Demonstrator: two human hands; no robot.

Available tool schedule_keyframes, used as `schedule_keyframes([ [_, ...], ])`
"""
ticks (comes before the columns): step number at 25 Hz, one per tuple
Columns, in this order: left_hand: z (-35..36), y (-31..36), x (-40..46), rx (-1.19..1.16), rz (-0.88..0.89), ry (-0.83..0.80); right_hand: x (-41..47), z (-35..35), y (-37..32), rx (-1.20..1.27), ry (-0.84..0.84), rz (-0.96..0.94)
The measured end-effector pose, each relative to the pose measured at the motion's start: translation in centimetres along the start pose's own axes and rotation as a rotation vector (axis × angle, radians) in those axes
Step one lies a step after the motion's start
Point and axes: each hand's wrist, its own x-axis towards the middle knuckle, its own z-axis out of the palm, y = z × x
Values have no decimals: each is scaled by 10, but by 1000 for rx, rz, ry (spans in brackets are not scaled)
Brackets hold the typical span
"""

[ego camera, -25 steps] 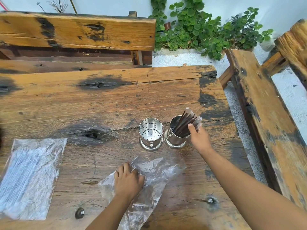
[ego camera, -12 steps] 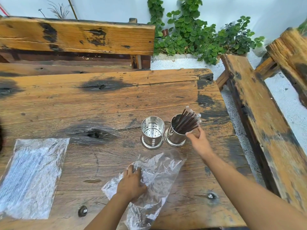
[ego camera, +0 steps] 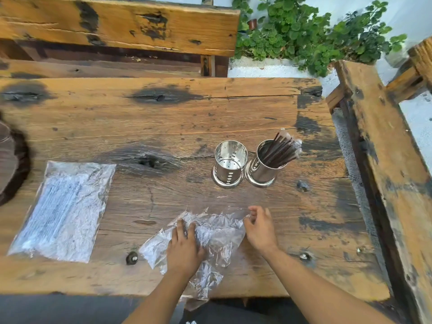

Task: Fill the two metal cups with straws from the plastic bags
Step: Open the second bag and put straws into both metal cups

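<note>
Two shiny perforated metal cups stand side by side on the wooden table (ego camera: 163, 127). The left cup (ego camera: 230, 166) is empty. The right cup (ego camera: 264, 169) holds a bundle of dark wrapped straws (ego camera: 281, 149) leaning to the right. A crumpled, empty clear plastic bag (ego camera: 217, 237) lies near the front edge. My left hand (ego camera: 183, 246) presses flat on it. My right hand (ego camera: 260, 228) pinches the bag's right edge. A second, flat plastic bag (ego camera: 63, 211) with pale straws inside lies at the left.
A wooden bench (ego camera: 117, 26) runs along the far side and another bench (ego camera: 385, 160) along the right. Green plants (ego camera: 304, 36) grow beyond the table's far right corner. A dark round object (ego camera: 11, 164) sits at the left edge.
My right hand left the straws in the right cup and came back to the empty bag, taking its right edge. My left hand stayed on the bag. The camera tilted down.
</note>
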Motion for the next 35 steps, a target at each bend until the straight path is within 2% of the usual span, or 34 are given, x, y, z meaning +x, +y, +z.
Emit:
schedule_keyframes([
  [7, 22, -46, -52, -75, -303, -16, 18, 51, -25, -95, -205, -153],
  [12, 39, -86, -89, -231, -533, 33, 27, 99, -64, -212, -355, -328],
  [19, 46, -146, -105, -339, -621, 95, 22, 200, -165, -433, -481, -598],
  [22, 50, -168, -114, -441, -660, 146, 10, 264, -218, -499, -587, -699],
  [26, 57, -182, -118, -598, -669, 203, -1, 340, -277, -429, -766, -716],
  [29, 60, -186, -115, -681, -677, 240, 1, 378, -308, -494, -695, -844],
  [33, 60, -192, -110, -579, -655, 238, 3, 404, -322, -857, -561, -1174],
  [35, 58, -197, -109, -504, -633, 239, 8, 403, -322, -898, -583, -1176],
])
